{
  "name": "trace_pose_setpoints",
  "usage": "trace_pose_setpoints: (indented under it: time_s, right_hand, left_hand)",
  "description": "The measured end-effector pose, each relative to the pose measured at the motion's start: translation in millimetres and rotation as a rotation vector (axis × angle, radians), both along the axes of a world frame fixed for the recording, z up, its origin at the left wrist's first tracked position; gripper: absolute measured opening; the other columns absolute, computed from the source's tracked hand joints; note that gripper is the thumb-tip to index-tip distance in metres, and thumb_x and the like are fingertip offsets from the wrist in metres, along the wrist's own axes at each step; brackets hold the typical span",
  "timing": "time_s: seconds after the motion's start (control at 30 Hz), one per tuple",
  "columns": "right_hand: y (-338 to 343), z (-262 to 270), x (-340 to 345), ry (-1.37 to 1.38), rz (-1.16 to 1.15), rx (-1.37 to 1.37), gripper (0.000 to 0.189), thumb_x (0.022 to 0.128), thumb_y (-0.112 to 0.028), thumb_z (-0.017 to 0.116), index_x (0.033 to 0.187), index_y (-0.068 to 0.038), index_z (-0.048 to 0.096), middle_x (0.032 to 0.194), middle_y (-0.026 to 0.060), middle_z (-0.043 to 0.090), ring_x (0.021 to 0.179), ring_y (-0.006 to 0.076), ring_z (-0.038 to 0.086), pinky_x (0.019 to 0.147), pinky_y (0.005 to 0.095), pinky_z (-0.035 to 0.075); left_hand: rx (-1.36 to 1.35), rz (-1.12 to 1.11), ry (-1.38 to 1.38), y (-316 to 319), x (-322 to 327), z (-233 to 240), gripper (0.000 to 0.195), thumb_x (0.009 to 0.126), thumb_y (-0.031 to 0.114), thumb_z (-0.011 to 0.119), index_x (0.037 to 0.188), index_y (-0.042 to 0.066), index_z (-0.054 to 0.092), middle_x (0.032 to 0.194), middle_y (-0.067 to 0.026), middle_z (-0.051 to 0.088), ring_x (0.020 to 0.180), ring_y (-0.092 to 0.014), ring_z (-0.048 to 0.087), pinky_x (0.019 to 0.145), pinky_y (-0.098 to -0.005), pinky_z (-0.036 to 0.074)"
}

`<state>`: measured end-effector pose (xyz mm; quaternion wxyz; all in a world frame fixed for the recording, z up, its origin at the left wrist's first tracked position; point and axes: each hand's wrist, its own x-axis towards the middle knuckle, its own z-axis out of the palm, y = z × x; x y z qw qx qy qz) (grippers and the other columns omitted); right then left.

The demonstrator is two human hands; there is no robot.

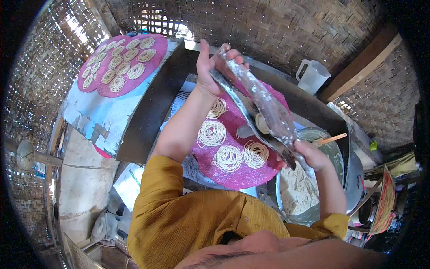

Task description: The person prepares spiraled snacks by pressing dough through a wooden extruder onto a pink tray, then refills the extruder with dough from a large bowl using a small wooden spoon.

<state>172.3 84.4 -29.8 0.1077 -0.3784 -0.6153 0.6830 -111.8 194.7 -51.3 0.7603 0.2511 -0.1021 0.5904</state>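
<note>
A two-bar wooden hand press (268,102), smeared with pale dough, is held slanting in the air. My left hand (216,67) is wrapped around its upper end, thumb raised. At its lower end my right hand (310,156) grips the bars. A short grey cylinder (245,131) shows at the press's left side. Beneath it lies a pink round sheet (215,171) bearing several coils of thin dough strands (227,158), partly hidden by the press. Right of the sheet, a large basin (336,151) holds pale dough (297,193), close under my right forearm.
Pink sheets (131,88) with several dough coils lie on a worn blue-white board (92,116) at upper left. A clear plastic jug (313,77) stands on the ledge by the woven bamboo wall (302,30). An orange-handled utensil (331,139) rests at the basin.
</note>
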Motion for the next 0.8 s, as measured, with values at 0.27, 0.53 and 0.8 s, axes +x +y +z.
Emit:
trace_pose_setpoints:
  time_s: [0.27,0.53,0.8]
  right_hand:
    - [-5.5,9.7,-6.2,-0.155,-0.035,0.003,0.052,0.079,-0.048,0.048,0.091,0.001,0.057,0.072,0.0055,0.057,0.062,0.013,0.053,0.057,0.0255,0.043]
    - [-5.9,38.3,-20.6,-0.221,-0.152,0.208,0.055,0.07,-0.048,0.058,0.092,0.002,0.056,0.071,0.0047,0.055,0.062,0.0126,0.052,0.055,0.0248,0.042]
    - [-22.0,47.0,-5.0,-0.215,-0.124,0.207,0.053,0.072,-0.041,0.06,0.104,0.002,0.056,0.077,0.0052,0.057,0.069,0.0099,0.05,0.062,0.0252,0.042]
  left_hand:
    - [-0.131,0.149,0.008,-15.5,-10.4,-16.9,0.043,0.079,0.057,0.044,0.064,0.017,0.05,0.059,0.0052,0.049,0.059,-0.015,0.052,0.08,-0.044,0.041]
    - [0.09,0.098,-0.146,-10.2,-26.1,20.5,0.049,0.077,0.062,0.042,0.062,0.016,0.048,0.057,0.0025,0.048,0.061,-0.017,0.053,0.081,-0.0447,0.04]
    - [0.111,0.05,-0.1,-34.0,-13.4,15.0,0.05,0.078,0.061,0.04,0.06,0.016,0.053,0.057,0.001,0.054,0.06,-0.018,0.054,0.087,-0.0456,0.037]
